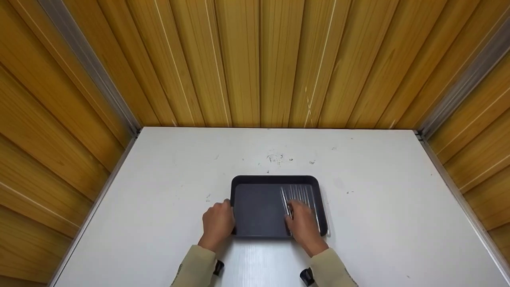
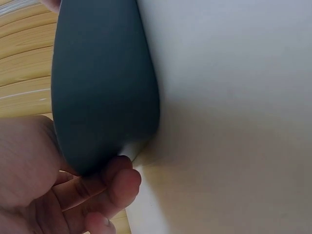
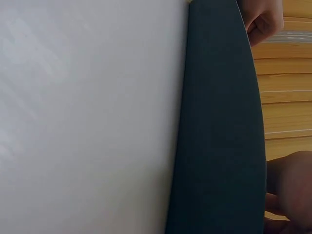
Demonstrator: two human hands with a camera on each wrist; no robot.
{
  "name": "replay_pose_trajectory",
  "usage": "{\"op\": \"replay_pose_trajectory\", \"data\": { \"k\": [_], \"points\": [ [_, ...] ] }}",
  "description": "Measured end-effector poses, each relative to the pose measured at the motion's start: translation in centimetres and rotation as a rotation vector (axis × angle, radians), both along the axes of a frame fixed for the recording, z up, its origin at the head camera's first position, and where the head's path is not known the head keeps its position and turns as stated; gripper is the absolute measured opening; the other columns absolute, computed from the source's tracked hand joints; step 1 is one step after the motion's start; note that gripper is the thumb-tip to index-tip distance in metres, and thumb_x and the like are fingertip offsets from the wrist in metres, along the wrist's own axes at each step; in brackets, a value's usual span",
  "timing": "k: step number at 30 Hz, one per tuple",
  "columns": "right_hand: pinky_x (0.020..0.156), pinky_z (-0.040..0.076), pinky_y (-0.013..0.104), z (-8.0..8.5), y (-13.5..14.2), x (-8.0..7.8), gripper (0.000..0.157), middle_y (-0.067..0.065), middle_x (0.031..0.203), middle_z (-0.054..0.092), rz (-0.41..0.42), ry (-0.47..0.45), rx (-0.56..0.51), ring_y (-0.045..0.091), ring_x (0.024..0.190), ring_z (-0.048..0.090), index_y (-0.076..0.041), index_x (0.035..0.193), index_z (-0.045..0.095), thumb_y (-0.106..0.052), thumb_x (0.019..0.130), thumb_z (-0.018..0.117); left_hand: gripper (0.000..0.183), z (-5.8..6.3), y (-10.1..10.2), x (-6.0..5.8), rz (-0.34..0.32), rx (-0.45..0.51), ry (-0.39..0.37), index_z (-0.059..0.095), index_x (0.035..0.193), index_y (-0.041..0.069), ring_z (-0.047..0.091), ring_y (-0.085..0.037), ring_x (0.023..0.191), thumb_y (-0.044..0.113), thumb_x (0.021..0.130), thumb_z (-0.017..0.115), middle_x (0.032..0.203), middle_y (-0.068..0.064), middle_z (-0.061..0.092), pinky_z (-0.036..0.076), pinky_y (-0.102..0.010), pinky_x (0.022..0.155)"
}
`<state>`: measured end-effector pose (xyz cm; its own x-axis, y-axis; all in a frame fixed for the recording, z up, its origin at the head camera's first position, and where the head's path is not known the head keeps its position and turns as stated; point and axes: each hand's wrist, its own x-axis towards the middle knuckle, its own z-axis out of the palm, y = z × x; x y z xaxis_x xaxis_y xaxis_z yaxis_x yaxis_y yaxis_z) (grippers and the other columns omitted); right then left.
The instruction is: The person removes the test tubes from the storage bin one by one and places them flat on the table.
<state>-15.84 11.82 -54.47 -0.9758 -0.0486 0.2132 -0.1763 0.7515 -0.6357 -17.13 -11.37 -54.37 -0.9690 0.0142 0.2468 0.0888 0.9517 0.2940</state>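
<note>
A dark grey rectangular tray (image 1: 259,211) lies on the white table. My left hand (image 1: 218,220) grips its left wall. In the left wrist view the fingertips (image 2: 124,187) curl against the outside of the tray's rounded corner. Several thin, clear rods (image 1: 299,192) lie side by side in the right part of the tray. Over them is my right hand (image 1: 303,225), its thumb and forefinger pinching a clear rod (image 1: 283,194) at the left of the row. From the right wrist, the tray wall (image 3: 219,122) hides most of that hand's fingers.
The white table (image 1: 139,199) has dark scuff marks (image 1: 275,158) behind the tray. Wood-patterned panels (image 1: 259,63) enclose it at the back and both sides, with grey metal posts (image 1: 95,67) in the corners.
</note>
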Motion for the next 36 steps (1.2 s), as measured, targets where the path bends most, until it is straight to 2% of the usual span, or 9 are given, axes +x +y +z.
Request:
{"op": "replay_pose_trajectory", "data": {
  "k": [8,12,19,27,36],
  "points": [
    [0.084,0.051,0.045,-0.1,-0.6,0.1,0.037,0.021,0.106,0.065,0.013,0.017,0.061,0.036,0.101,0.063,0.006,0.111,0.062,0.006,0.076,0.075,0.011,0.0,0.0,0.0,0.001,0.004,-0.005,0.067,0.084,0.002,0.065,-0.030,0.058,0.012,0.087,0.069,0.070,-0.015,0.068,0.046,-0.042,0.048],
    [0.085,0.052,0.046,-0.2,-0.8,0.2,0.040,0.021,0.106,0.065,0.013,0.024,0.077,0.037,0.101,0.064,0.005,0.111,0.062,0.005,0.074,0.077,0.011,0.0,-0.1,-0.1,0.004,0.009,-0.027,0.068,0.086,0.001,0.066,-0.030,0.059,0.013,0.088,0.068,0.072,-0.015,0.069,0.046,-0.041,0.049],
    [0.077,0.052,0.044,-0.3,-1.1,0.1,0.036,0.016,0.097,0.066,0.019,0.039,0.115,0.033,0.090,0.066,0.004,0.105,0.063,0.004,0.072,0.078,0.011,0.0,-0.1,-0.1,-0.001,0.008,-0.019,0.067,0.085,0.002,0.065,-0.030,0.059,0.012,0.087,0.068,0.072,-0.016,0.069,0.046,-0.041,0.048],
    [0.072,0.052,0.039,-0.4,-1.1,-0.1,0.033,0.013,0.093,0.066,0.016,-0.006,0.074,0.025,0.085,0.066,0.004,0.106,0.064,0.004,0.075,0.076,0.010,-0.1,-0.1,-0.1,-0.014,0.004,0.013,0.067,0.084,0.002,0.064,-0.028,0.056,0.011,0.086,0.069,0.068,-0.015,0.068,0.045,-0.037,0.046],
    [0.067,0.050,0.034,-0.6,-0.9,-0.3,0.030,0.009,0.086,0.064,0.021,0.002,0.014,0.018,0.078,0.061,0.002,0.105,0.064,0.005,0.076,0.074,0.010,0.0,-0.1,-0.1,-0.010,-0.001,0.023,0.067,0.081,0.002,0.064,-0.030,0.056,0.011,0.085,0.070,0.067,-0.015,0.067,0.045,-0.040,0.046]
  ]
}}
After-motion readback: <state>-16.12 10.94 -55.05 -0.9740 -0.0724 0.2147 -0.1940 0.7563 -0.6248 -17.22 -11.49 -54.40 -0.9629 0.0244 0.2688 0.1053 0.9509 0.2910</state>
